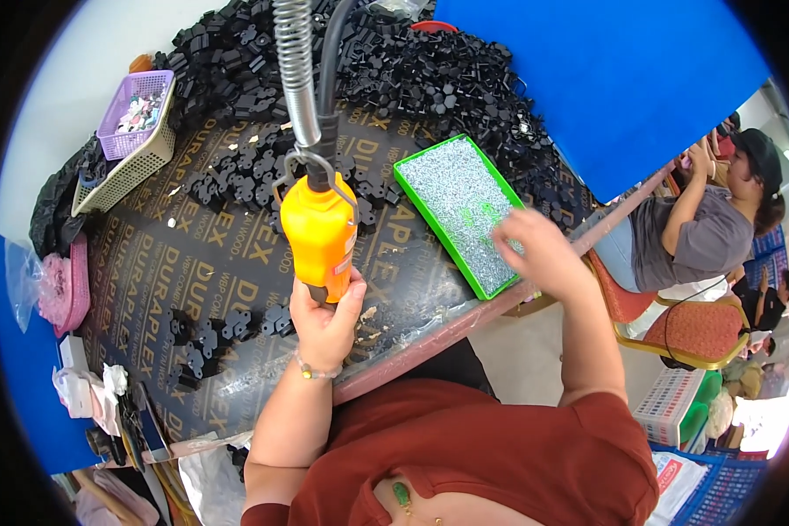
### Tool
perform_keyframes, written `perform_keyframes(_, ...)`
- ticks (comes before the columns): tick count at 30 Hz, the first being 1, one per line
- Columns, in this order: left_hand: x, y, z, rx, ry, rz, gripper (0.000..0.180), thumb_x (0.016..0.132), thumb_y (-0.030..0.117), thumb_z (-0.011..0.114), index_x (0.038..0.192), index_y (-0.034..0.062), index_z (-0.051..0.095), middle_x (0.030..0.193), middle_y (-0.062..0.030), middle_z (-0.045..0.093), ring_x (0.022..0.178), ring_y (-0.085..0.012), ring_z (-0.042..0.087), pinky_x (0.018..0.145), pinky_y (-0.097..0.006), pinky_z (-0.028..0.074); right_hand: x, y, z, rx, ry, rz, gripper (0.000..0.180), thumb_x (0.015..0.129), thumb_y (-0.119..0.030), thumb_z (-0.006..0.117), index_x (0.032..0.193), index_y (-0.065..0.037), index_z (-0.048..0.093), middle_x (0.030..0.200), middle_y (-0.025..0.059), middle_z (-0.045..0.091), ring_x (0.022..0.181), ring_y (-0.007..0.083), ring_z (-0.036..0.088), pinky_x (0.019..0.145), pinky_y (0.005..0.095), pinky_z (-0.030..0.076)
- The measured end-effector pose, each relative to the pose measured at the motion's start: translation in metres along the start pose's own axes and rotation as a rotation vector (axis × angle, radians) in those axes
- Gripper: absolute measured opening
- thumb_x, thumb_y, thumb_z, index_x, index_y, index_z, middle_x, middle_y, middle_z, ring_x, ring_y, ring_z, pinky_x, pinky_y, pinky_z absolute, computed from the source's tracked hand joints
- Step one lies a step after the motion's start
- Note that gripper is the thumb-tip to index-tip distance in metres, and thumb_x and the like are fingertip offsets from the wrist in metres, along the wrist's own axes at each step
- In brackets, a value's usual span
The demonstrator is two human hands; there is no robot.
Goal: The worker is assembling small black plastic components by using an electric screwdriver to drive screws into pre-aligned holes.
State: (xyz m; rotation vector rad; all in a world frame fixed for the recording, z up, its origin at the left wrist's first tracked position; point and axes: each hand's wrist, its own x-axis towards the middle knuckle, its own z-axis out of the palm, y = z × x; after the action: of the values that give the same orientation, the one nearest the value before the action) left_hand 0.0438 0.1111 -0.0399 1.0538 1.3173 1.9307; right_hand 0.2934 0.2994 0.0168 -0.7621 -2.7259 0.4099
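Observation:
My left hand [326, 326] is wrapped round the lower end of a yellow electric screwdriver [320, 228], whose tip is hidden. The tool hangs by a wire hook from a coiled metal spring [296, 79], with a black cord [328, 70] at its top. My right hand [535, 250] is over the near right part of a green tray [444, 235] full of small silvery screw-like pieces [451, 180]. Its fingers are bent together in a pinch; whatever they hold is too small to make out. Flat black plastic parts [245, 171] lie scattered beyond the screwdriver.
Heaped black parts [394, 70] cover the table's far side, below a blue panel [587, 79]. At the left stand a purple basket [114, 131] on a cream basket [131, 167] and a pink basket [79, 285]. A seated person [710, 210] is at the right, beside a red chair [688, 333].

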Motion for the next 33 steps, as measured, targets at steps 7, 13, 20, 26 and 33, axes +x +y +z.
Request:
perform_keyframes(7,0.003,0.001,0.003,0.054,-0.066,0.017,0.041,0.09,0.01,0.065,0.126,-0.0018,0.051,0.095,-0.0063,0.061,0.084,-0.0132,0.058,0.079,-0.028,0.048,-0.072,-0.005,0.032,-0.054,0.287,0.067,0.028,0.068,-0.01,0.081,0.09,-0.007,0.064,0.097,0.009,0.057,0.094,0.0315,0.055,0.084,0.0431,0.046)
perform_keyframes(13,0.003,-0.005,-0.001,0.076,-0.026,0.045,0.039,0.09,0.009,0.064,0.126,-0.0018,0.051,0.095,-0.0064,0.061,0.085,-0.0134,0.058,0.079,-0.028,0.048,-0.068,-0.001,0.044,-0.007,0.334,0.12,0.025,0.068,-0.01,0.081,0.086,-0.006,0.065,0.095,0.0087,0.058,0.095,0.0302,0.054,0.083,0.0398,0.045)
perform_keyframes(20,0.002,-0.007,-0.001,0.047,-0.014,0.049,0.039,0.09,0.009,0.064,0.126,-0.0017,0.051,0.094,-0.0069,0.061,0.085,-0.0141,0.058,0.079,-0.029,0.048,-0.07,-0.006,0.046,0.064,0.292,0.143,0.023,0.068,-0.011,0.081,0.086,-0.006,0.067,0.095,0.0081,0.059,0.095,0.0293,0.055,0.083,0.0389,0.046)
perform_keyframes(26,0.003,-0.004,0.001,0.046,-0.033,0.039,0.04,0.09,0.01,0.065,0.126,-0.0011,0.051,0.095,-0.0074,0.061,0.085,-0.0143,0.058,0.079,-0.029,0.048,-0.07,-0.015,0.045,0.109,0.226,0.102,0.02,0.071,-0.012,0.08,0.084,-0.006,0.067,0.094,0.0078,0.059,0.095,0.0289,0.054,0.083,0.0386,0.045)
perform_keyframes(33,0.002,-0.003,-0.001,0.032,-0.005,0.019,0.04,0.09,0.009,0.065,0.126,-0.0014,0.051,0.096,-0.0069,0.061,0.086,-0.014,0.058,0.08,-0.028,0.048,-0.055,-0.027,-0.014,0.17,0.103,0.143,0.019,0.073,-0.012,0.079,0.087,-0.007,0.066,0.094,0.0085,0.057,0.096,0.0295,0.054,0.084,0.0386,0.045)
